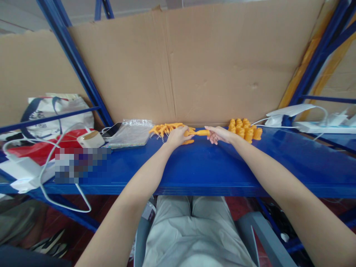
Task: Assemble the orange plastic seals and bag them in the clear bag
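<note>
My left hand (178, 137) is closed around an orange plastic piece, most of it hidden by the fingers. My right hand (220, 135) pinches an orange tapered sleeve (202, 132), which lines up end to end with the left hand's piece. Whether the two parts are joined, I cannot tell. Beside my left hand lies a pile of orange-handled corkscrews (162, 129) with metal spirals. Another orange piece (189, 142) rests on the blue shelf just below that hand. Right of my right hand stand several orange sleeves (244, 129) in a tight group.
Clear plastic bags (130, 134) and a phone (113, 129) lie on the blue shelf (205, 167) to the left. Farther left are a white charger (90, 139), cables and a cloth bag (66, 118). Cardboard (211, 66) closes the back; a power strip (311, 127) sits right.
</note>
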A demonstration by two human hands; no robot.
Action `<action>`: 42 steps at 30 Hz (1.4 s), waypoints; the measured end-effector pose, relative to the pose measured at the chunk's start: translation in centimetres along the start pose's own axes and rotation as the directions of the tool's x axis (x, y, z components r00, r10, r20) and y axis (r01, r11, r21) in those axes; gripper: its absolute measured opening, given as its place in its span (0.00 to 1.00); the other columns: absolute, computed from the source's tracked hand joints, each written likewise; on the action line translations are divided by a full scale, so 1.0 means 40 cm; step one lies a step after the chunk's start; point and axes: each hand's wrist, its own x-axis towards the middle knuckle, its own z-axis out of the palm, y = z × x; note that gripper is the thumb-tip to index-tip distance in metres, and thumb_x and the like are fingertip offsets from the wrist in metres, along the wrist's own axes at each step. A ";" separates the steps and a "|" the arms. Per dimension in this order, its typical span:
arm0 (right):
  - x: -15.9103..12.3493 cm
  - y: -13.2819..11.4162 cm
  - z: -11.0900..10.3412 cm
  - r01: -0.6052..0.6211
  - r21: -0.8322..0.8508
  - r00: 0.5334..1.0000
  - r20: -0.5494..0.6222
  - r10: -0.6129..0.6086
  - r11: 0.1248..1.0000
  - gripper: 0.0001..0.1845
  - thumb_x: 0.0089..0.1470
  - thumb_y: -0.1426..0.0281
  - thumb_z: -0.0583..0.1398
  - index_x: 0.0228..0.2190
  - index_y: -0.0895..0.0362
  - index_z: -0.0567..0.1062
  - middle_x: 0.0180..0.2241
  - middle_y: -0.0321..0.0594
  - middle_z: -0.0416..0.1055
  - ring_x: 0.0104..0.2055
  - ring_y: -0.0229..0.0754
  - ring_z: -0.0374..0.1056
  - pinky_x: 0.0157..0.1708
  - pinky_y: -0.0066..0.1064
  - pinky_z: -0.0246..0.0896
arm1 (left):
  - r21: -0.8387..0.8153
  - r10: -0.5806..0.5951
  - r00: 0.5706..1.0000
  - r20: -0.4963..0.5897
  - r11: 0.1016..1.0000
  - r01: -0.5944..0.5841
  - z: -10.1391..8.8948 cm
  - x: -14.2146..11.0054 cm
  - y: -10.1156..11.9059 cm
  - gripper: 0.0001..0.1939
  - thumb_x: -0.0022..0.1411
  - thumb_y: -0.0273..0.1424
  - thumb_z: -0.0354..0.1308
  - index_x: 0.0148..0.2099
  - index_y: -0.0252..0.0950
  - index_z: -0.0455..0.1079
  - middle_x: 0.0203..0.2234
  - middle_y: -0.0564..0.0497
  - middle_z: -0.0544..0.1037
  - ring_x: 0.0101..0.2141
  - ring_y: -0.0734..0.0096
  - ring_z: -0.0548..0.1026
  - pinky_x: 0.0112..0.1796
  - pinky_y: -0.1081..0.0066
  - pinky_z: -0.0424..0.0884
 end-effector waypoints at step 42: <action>0.162 -0.067 -0.197 -0.195 -0.679 0.790 -0.536 -0.297 0.708 0.10 0.50 0.68 0.67 0.21 0.56 0.75 0.17 0.37 0.67 0.29 0.41 0.71 0.24 0.25 0.60 | -0.148 0.008 1.000 -0.021 0.989 -0.011 -0.019 -0.004 0.017 0.26 0.66 0.30 0.54 0.66 0.38 0.59 0.52 0.43 0.76 0.52 0.61 0.75 0.49 0.66 0.72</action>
